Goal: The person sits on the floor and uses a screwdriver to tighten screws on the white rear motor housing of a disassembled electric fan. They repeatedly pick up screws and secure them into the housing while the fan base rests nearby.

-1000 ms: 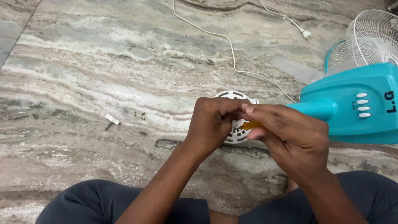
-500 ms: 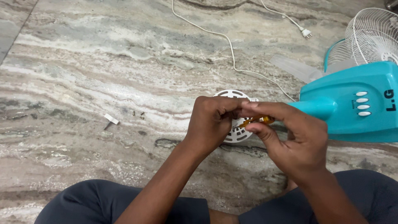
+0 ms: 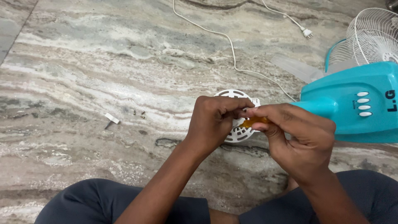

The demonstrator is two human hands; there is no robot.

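Left hand [image 3: 215, 120] pinched on small part over white vent cover [image 3: 236, 133]; right hand [image 3: 296, 135] clamped on orange-handled screwdriver [image 3: 253, 121]. Step judged: fan disassembly. Next needs steady tip alignment.

Figure: Objects lying on a veined marble floor [image 3: 103, 62] around a seated person.

A turquoise fan base [image 3: 356, 103], bearing a column of four white oval buttons, lies at the right edge of the view. Behind it rests a white wire fan guard [image 3: 373, 35] set in a turquoise ring, with a translucent fan blade [image 3: 296, 68] just to its left. A white power cord [image 3: 232, 49] curves across the upper floor from the top edge toward the fan base, and its plug [image 3: 307, 33] lies near the guard. At left, a small white plastic piece [image 3: 111, 119] lies near a few small dark screws [image 3: 139, 113]. Dark trouser legs [image 3: 95, 203] fill the lower edge.
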